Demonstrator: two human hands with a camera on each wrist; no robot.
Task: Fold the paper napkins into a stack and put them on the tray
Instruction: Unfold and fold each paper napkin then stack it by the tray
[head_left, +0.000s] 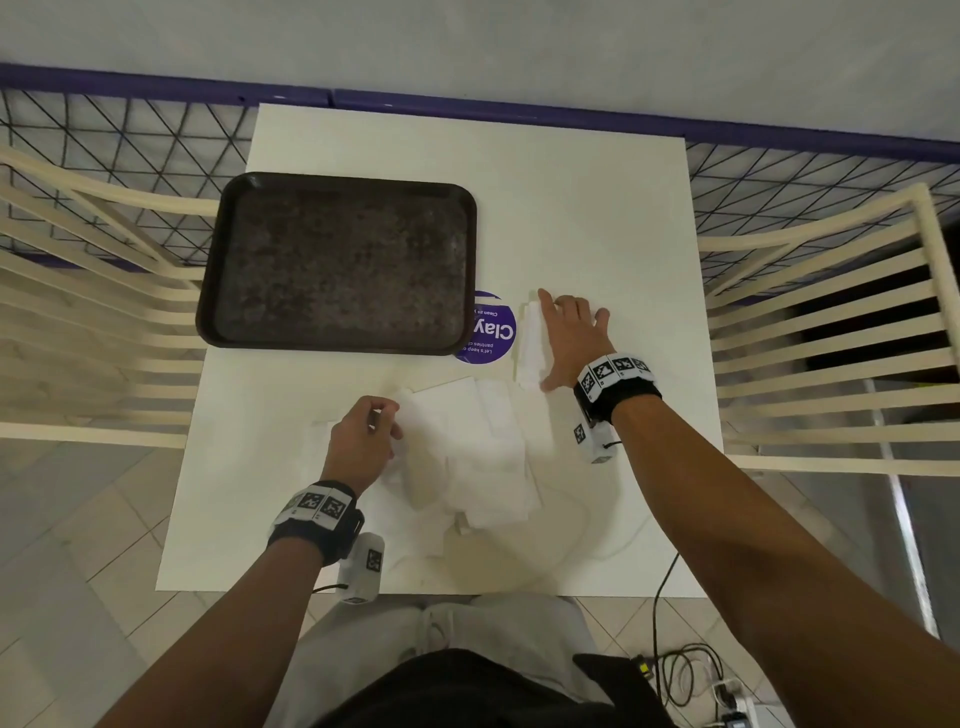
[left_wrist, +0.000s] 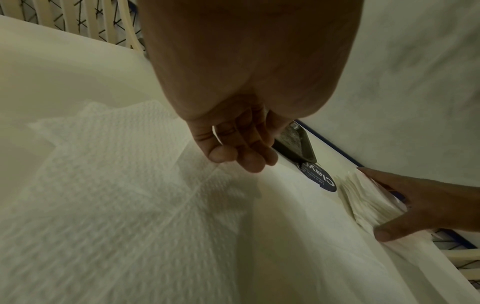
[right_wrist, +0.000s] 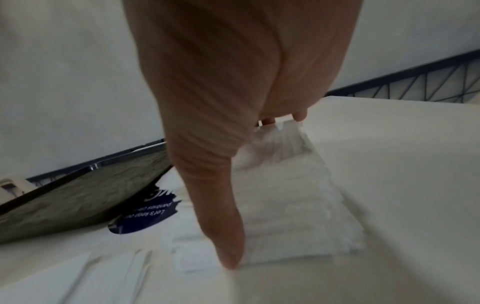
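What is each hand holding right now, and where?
Right hand spans the folded napkin stack, thumb at the near end. Left hand holds nothing.

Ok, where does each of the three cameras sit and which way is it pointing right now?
Head: looks down at the table, tray, loose napkins; both forearms, left hand and right hand show.
Left wrist: looks along the left hand over a spread napkin; fingers curled, holding nothing that I can see.
Right wrist: looks along the right hand, flat on the folded stack.
Shared: all three show the tray and purple sticker.
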